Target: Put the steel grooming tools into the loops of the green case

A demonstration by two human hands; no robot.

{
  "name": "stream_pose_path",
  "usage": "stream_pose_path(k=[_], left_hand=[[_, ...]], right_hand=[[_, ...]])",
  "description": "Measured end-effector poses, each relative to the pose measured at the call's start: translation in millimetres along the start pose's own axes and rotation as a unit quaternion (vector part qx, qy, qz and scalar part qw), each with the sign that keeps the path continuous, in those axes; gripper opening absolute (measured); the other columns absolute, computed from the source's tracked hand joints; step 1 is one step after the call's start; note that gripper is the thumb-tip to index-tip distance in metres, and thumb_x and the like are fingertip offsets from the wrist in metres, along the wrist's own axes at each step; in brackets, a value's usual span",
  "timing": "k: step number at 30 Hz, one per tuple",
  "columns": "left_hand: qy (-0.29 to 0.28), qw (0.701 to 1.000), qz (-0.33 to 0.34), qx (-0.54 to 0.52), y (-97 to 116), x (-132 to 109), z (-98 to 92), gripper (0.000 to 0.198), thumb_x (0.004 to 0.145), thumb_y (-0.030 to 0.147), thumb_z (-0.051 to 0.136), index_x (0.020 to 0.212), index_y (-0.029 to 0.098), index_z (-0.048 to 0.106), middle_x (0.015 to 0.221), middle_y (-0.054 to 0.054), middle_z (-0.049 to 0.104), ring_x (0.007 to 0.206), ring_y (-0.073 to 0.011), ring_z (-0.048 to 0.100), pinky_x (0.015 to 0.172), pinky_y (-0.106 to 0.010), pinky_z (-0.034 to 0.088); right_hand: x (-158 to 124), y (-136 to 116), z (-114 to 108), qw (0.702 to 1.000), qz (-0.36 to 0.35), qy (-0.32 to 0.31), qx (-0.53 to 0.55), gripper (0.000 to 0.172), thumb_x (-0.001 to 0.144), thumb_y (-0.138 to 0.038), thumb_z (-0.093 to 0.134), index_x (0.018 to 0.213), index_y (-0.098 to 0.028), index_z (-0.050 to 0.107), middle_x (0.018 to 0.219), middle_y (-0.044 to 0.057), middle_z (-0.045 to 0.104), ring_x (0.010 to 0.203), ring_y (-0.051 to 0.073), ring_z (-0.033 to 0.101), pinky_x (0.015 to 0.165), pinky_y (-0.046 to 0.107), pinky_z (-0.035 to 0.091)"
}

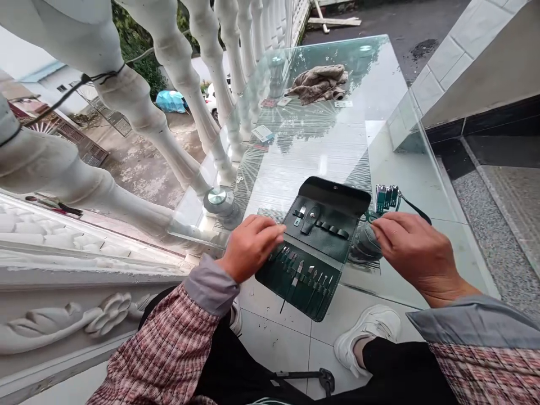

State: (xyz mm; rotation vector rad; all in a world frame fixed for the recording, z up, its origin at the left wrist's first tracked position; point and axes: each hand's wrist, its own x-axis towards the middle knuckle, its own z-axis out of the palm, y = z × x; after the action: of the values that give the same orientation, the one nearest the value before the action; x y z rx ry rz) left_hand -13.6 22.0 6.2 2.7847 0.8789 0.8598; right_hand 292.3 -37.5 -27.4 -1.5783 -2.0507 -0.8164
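The open case (327, 246) lies at the near end of the glass table (307, 152), jutting past its edge, tools (298, 269) in its loops. The left hand (253, 247) curls at its left edge; the right hand (415, 250) has fingertips drawn together by its right corner. I cannot tell whether either grips anything. A cloth (318, 84) lies farther off.

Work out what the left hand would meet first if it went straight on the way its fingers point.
Most likely the open dark green tool case, whose left side appears right by the left hand. Depth is unclear, so the two may already be touching.
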Motion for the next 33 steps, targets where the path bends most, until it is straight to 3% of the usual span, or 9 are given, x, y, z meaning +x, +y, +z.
stream_pose_path(k=[2, 3, 5, 8, 12, 16, 28, 33], left_hand=[[0.042, 0.996, 0.074, -0.037, 15, -23, -9.0, 0.029, 0.091, 0.040, 0.048, 0.087, 0.014, 0.061, 0.079, -0.005, 0.059, 0.075, -0.0141, 0.052, 0.065, -0.026, 0.046], [0.036, 0.991, 0.123, -0.031, 23, -34, -11.7, 0.034, 0.090, 0.045, 0.048, 0.079, 0.014, 0.059, 0.074, -0.004, 0.057, 0.071, -0.0138, 0.051, 0.063, -0.026, 0.045], [-0.030, 0.973, 0.226, 0.021, 37, -55, -12.5, 0.031, 0.087, 0.042, 0.054, 0.074, 0.014, 0.057, 0.070, -0.003, 0.056, 0.071, -0.0147, 0.052, 0.062, -0.027, 0.043], [-0.085, 0.954, 0.279, 0.074, 48, -71, -5.4, 0.021, 0.085, 0.033, 0.059, 0.075, 0.015, 0.056, 0.068, -0.001, 0.053, 0.067, -0.0145, 0.051, 0.055, -0.027, 0.037], [-0.086, 0.951, 0.280, 0.099, 50, -71, 5.8, 0.010, 0.084, 0.018, 0.056, 0.074, 0.016, 0.054, 0.066, 0.000, 0.050, 0.063, -0.0134, 0.047, 0.054, -0.027, 0.033], [-0.091, 0.952, 0.272, 0.107, 48, -69, 11.4, 0.009, 0.085, 0.018, 0.054, 0.076, 0.016, 0.053, 0.066, 0.001, 0.050, 0.062, -0.0127, 0.045, 0.056, -0.027, 0.032], [-0.070, 0.981, 0.158, 0.094, 48, -58, 16.7, 0.023, 0.088, 0.022, 0.053, 0.066, 0.017, 0.047, 0.062, 0.002, 0.046, 0.061, -0.0124, 0.041, 0.056, -0.026, 0.030], [-0.068, 0.988, 0.115, 0.074, 44, -59, 22.7, 0.027, 0.091, 0.030, 0.050, 0.067, 0.017, 0.049, 0.064, 0.001, 0.046, 0.063, -0.0129, 0.040, 0.060, -0.026, 0.034]], right_hand=[[-1, 2, 5, 1.000, 0.006, -0.023, -0.003, 0.015, 0.085, -0.019, 0.049, 0.079, -0.018, 0.063, 0.082, 0.007, 0.064, 0.077, 0.020, 0.057, 0.064, 0.031, 0.042], [-2, 2, 4, 1.000, 0.012, -0.026, -0.001, 0.016, 0.085, -0.019, 0.049, 0.081, -0.018, 0.064, 0.083, 0.008, 0.064, 0.078, 0.021, 0.056, 0.064, 0.032, 0.042], [-3, -1, 0, 0.999, 0.027, -0.020, 0.012, 0.016, 0.085, -0.020, 0.049, 0.089, -0.017, 0.065, 0.087, 0.010, 0.063, 0.082, 0.022, 0.056, 0.067, 0.033, 0.043], [-3, -16, -13, 0.997, 0.038, 0.001, 0.063, 0.017, 0.084, -0.021, 0.054, 0.097, -0.017, 0.063, 0.090, 0.010, 0.063, 0.085, 0.022, 0.056, 0.073, 0.034, 0.045], [-4, -49, -25, 0.980, -0.006, -0.005, 0.199, 0.016, 0.081, -0.018, 0.058, 0.097, -0.016, 0.062, 0.091, 0.009, 0.063, 0.087, 0.021, 0.056, 0.081, 0.035, 0.047], [-7, -71, -23, 0.962, -0.038, -0.037, 0.269, 0.016, 0.082, -0.015, 0.056, 0.097, -0.016, 0.062, 0.096, 0.010, 0.063, 0.094, 0.022, 0.055, 0.083, 0.038, 0.045], [-9, -78, -19, 0.957, -0.048, -0.061, 0.281, 0.015, 0.083, -0.014, 0.053, 0.093, -0.016, 0.064, 0.095, 0.010, 0.064, 0.095, 0.021, 0.056, 0.083, 0.037, 0.046], [-8, -76, -21, 0.959, -0.044, -0.040, 0.278, 0.018, 0.080, -0.010, 0.056, 0.096, -0.014, 0.063, 0.095, 0.012, 0.064, 0.095, 0.022, 0.055, 0.081, 0.037, 0.046]])
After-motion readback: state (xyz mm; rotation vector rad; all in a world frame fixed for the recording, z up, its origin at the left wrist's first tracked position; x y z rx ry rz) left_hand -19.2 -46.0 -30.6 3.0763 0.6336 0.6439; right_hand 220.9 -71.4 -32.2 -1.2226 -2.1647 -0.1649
